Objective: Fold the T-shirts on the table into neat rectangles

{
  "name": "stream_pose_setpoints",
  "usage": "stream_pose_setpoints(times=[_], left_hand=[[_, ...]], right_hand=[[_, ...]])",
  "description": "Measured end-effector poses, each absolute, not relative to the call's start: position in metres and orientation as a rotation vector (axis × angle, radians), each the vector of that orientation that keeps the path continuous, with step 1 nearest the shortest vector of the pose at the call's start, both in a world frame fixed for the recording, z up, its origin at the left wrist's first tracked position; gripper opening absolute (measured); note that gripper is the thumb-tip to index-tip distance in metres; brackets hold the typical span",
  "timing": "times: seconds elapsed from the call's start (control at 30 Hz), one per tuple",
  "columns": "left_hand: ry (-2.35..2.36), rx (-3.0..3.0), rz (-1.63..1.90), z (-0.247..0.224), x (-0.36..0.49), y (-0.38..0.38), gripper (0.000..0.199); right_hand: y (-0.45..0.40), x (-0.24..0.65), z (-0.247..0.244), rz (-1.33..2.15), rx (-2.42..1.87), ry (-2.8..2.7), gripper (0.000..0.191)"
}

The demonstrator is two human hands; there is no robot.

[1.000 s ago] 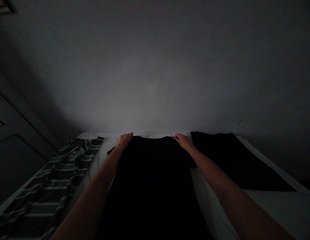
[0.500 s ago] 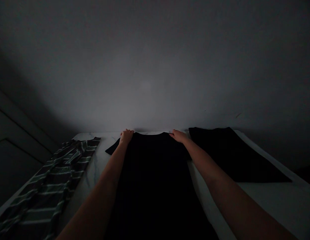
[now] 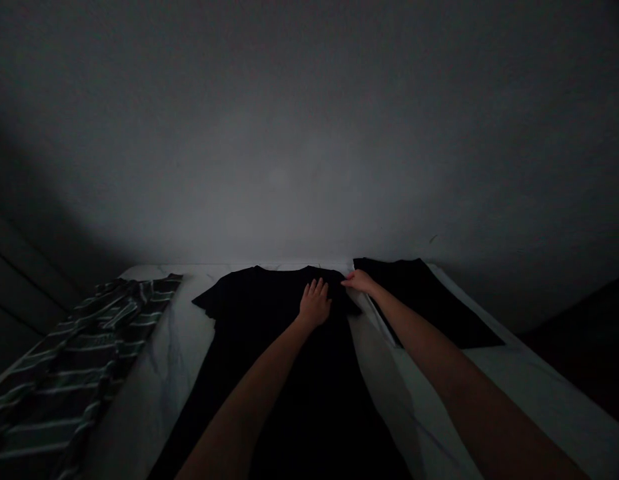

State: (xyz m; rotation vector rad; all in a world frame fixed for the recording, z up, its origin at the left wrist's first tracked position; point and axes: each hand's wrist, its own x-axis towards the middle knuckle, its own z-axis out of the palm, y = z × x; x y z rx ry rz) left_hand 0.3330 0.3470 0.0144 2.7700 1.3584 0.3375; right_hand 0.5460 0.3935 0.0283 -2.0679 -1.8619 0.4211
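A black short-sleeved shirt lies spread on the white marbled table, its neckline toward the wall. My left hand rests open and flat on the shirt, a little right of the neckline, with its fingers apart. At the shirt's right sleeve, my right hand has its fingertips pinched together on the edge of the black cloth.
A dark striped garment lies along the table's left side. Another piece of black clothing lies at the right, partly behind my right forearm. The grey wall rises behind the table's far edge.
My left hand has let go of the left shoulder and moved right onto the shirt's upper part. My right hand has shifted from beside the neckline to the sleeve. The view has turned slightly right.
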Motion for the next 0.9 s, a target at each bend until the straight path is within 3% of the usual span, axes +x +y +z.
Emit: stream_pose_setpoints(times=[0.23,0.5,0.7,0.77,0.9], left_hand=[[1.362,2.810,0.385,0.004,0.330,0.349,0.060],[1.382,2.802,0.401,0.004,0.332,0.348,0.066],[1.392,2.801,0.429,-0.003,0.334,0.349,0.069],[1.390,2.807,0.447,-0.003,0.334,0.349,0.069],[1.362,2.806,0.426,0.001,0.332,0.347,0.064]], right_hand=[[0.405,0.524,0.024,0.492,-1.811,-1.757,0.021],[0.406,0.515,0.031,0.733,-1.737,-1.568,0.040],[0.396,0.535,0.069,1.414,-1.940,-1.742,0.054],[0.396,0.546,0.081,1.333,-2.064,-1.828,0.046],[0.397,0.555,0.084,0.771,-2.356,-1.769,0.026]])
